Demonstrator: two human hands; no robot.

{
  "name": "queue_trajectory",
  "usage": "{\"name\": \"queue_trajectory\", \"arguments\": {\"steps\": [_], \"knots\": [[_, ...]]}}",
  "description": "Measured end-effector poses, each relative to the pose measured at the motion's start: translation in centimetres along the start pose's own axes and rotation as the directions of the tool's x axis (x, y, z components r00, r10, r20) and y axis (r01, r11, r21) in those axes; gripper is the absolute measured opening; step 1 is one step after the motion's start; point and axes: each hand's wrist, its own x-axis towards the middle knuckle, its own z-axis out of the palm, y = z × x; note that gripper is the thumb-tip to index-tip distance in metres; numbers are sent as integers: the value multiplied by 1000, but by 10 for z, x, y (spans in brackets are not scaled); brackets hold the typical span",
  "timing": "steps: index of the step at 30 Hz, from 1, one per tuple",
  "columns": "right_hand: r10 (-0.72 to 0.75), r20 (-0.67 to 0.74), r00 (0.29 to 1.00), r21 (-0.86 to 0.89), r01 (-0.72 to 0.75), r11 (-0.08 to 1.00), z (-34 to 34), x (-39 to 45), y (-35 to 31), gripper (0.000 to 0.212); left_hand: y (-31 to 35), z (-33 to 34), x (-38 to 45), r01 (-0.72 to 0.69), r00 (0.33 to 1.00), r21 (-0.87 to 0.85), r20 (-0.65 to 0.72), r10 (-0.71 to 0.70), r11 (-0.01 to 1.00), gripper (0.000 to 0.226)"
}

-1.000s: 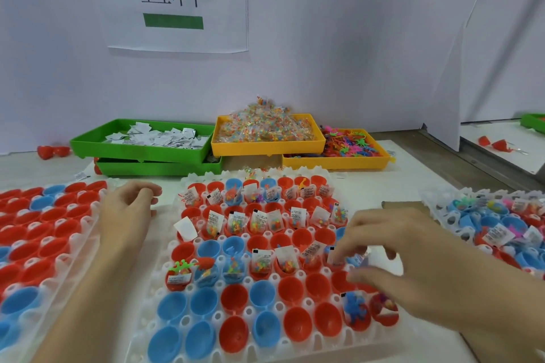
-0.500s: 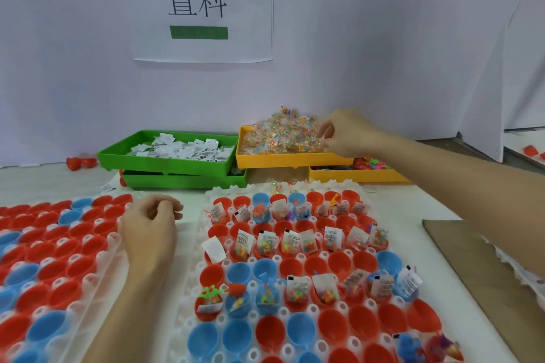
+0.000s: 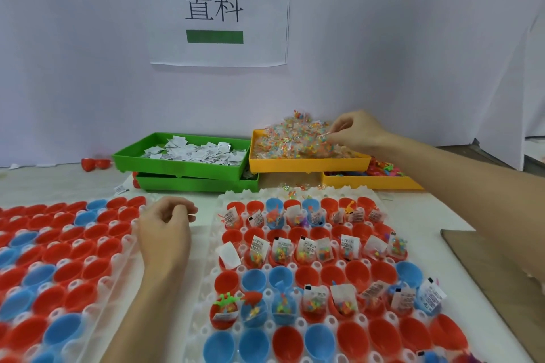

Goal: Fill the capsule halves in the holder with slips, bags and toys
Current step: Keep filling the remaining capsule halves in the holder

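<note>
At six o'clock, the white plastic capsule holder (image 3: 298, 268) carries red and blue halves; nearest rows empty, middle and far rows stocked. At nine, the left hand (image 3: 165, 233) rests curled, empty. At one o'clock, the right hand (image 3: 354, 132) has left the holder and now pinches bead bags in the yellow tray (image 3: 309, 163): restocking. Green tray (image 3: 180, 166) holds slips.

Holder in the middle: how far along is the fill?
Done: in the holder, the back two rows and a nearer row of capsule halves hold slips and bags, some with toys.

In hand: the right hand pinches at the bags in the yellow tray. The left hand rests curled by the holder; its contents cannot be told.

Left: one mid row and the front rows sit mostly empty.
</note>
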Motion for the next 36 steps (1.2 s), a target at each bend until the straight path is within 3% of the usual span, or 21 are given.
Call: {"name": "queue_trajectory", "arguments": {"steps": [7,10,16,24,28,36], "knots": [[95,-67,993,125,-87,988,-3,-3,-1,8,-1,0,-1,15,1000,-22,7,-15,1000,31],[145,-52,988,140,-136,981,-1,-2,1,19,-1,0,0,14,1000,-29,11,-13,999,32],[157,-43,987,202,-146,969,-1,-2,4,15,-1,1,0,6,1000,-23,13,-6,1000,30],[156,-250,956,265,-88,960,-8,-9,-2,11,-2,1,1,13,1000,-20,17,-13,1000,28],[65,-197,978,311,-1,951,-24,-39,-16,8,0,1,1,20,1000,-23,19,-19,1000,27],[-165,71,984,275,139,951,-67,-174,-32,12,5,0,-2,56,998,-29,32,-56,998,27]]}}
